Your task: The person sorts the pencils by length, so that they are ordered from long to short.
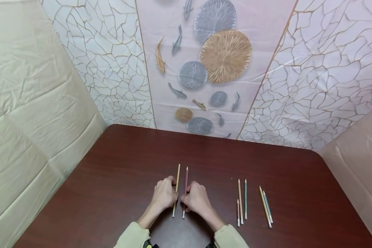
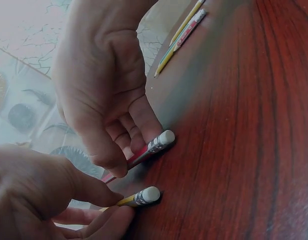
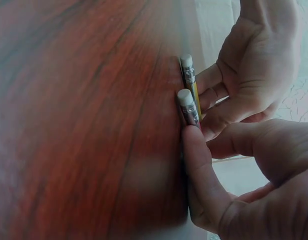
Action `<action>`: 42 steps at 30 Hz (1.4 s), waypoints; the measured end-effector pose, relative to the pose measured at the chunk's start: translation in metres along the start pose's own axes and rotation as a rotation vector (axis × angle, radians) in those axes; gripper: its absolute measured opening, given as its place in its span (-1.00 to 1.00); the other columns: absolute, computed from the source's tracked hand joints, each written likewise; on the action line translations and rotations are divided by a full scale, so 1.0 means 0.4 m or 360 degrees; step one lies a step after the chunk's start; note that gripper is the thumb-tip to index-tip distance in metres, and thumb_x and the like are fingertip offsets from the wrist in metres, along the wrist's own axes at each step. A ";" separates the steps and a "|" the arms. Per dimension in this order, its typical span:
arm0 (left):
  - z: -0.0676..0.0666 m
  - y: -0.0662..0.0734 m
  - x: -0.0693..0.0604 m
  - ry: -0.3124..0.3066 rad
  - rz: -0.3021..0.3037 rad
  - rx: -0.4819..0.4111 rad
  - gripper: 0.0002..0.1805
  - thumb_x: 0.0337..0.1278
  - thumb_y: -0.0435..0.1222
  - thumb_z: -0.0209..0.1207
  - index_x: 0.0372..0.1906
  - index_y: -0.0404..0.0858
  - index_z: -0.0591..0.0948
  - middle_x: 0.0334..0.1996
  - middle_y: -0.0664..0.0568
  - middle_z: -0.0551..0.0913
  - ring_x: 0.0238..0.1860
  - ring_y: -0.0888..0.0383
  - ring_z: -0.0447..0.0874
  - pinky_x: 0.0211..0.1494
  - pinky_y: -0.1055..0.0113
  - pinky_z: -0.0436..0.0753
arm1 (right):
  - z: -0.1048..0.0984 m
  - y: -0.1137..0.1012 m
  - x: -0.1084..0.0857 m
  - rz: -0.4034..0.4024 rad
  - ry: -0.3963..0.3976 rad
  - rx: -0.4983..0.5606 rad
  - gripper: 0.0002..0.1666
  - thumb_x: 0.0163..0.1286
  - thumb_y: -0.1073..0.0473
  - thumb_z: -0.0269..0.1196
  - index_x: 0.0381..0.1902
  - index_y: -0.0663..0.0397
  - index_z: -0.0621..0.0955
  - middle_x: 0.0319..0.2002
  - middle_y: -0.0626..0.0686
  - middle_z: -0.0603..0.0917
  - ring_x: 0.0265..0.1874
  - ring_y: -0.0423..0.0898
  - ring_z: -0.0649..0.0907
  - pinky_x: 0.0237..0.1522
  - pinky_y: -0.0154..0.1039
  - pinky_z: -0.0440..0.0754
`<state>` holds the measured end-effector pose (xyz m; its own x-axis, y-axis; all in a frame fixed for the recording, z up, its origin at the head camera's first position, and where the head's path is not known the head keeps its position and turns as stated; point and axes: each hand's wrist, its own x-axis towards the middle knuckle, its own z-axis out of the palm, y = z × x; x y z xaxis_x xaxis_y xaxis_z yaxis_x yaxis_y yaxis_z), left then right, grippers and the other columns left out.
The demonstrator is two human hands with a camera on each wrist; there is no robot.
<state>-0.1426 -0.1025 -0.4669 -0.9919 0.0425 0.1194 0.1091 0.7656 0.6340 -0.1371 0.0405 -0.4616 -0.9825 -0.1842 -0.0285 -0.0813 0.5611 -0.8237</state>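
Two pencils lie side by side on the table, erasers toward me. My left hand [image 1: 165, 193] pinches the yellow pencil [image 1: 178, 175] between thumb and fingers; its far end looks flat, without a visible point. Just to its right, my right hand [image 1: 198, 198] pinches the red pencil [image 1: 186, 178], which has a sharpened tip. A narrow gap separates the two. In the left wrist view, the white erasers of the yellow pencil [image 2: 127, 200] and the red pencil [image 2: 139, 157] stick out past the fingers. The right wrist view shows both eraser ends close to the tabletop.
Several more pencils lie to the right: a short reddish one [image 1: 238, 214], a tan one [image 1: 240, 201] and a green one [image 1: 245, 199] together, then a yellow one [image 1: 265, 206] beside a blue-green one [image 1: 267, 206]. Cloth hangings [image 1: 121, 62] surround the dark wooden table [image 1: 117, 165].
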 end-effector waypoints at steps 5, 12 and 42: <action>0.000 0.001 0.004 -0.0001 -0.0009 -0.0012 -0.69 -0.21 -0.47 0.36 -0.22 -0.36 0.62 -0.63 0.12 0.60 -0.40 -0.07 0.68 -0.26 0.03 0.62 | -0.001 -0.001 0.004 -0.0008 0.0026 -0.0044 -0.86 -0.01 0.46 0.25 -0.42 0.31 0.55 -0.85 -0.08 0.53 -0.89 -0.14 0.59 -0.80 -0.29 0.53; 0.003 -0.003 0.000 0.0007 -0.0019 -0.0021 -0.69 -0.21 -0.47 0.37 -0.22 -0.35 0.63 -0.65 0.14 0.60 -0.42 -0.04 0.67 -0.25 0.03 0.62 | 0.007 0.001 0.005 0.0007 0.0039 -0.0111 -0.84 -0.01 0.45 0.28 -0.41 0.32 0.54 -0.81 -0.07 0.51 -0.90 -0.16 0.58 -0.80 -0.30 0.51; 0.006 -0.007 -0.009 0.0064 -0.0009 -0.0065 -0.69 -0.23 -0.42 0.40 -0.24 -0.32 0.65 -0.65 0.15 0.59 -0.47 0.02 0.65 -0.29 -0.01 0.60 | 0.004 0.002 0.003 -0.0073 0.0053 -0.0137 -0.80 0.03 0.43 0.32 -0.40 0.30 0.50 -0.72 -0.01 0.52 -0.90 -0.20 0.56 -0.76 -0.32 0.51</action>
<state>-0.1397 -0.1034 -0.4708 -0.9892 0.0120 0.1460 0.1071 0.7390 0.6652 -0.1381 0.0396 -0.4631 -0.9823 -0.1852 0.0284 -0.1393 0.6204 -0.7718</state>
